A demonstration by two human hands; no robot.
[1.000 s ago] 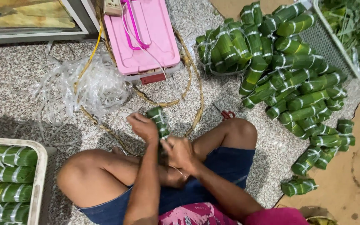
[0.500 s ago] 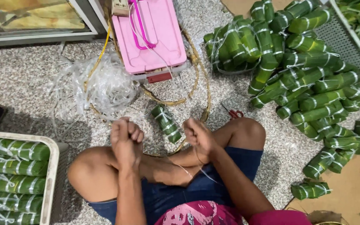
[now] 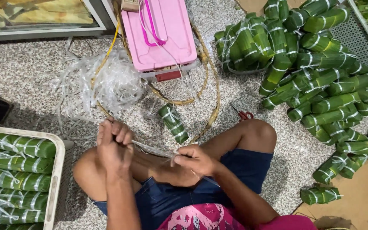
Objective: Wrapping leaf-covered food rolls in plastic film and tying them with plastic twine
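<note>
My left hand (image 3: 115, 147) and right hand (image 3: 194, 159) are both closed on a thin plastic strip (image 3: 152, 149), stretched taut between them above my knees. Just beyond, one leaf-wrapped roll (image 3: 173, 123) lies alone on the floor (image 3: 30, 81). At the left, a white crate (image 3: 57, 174) holds at least five rolls. Farther off sits one pink box (image 3: 163, 36), beside a tangle of strips (image 3: 103, 83), and a big pile of rolls (image 3: 320, 81), too many to count.

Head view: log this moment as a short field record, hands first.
left hand: raised, gripping one end of a pale plastic strip
right hand: pinching the strip's other end
strip: stretched between both hands
nearest roll: leaf-wrapped roll, tied, lying on the floor in front of the knees
right side: heap of green rolls
left side: crate holding rolls
ahead: pink box, loose strips
</note>
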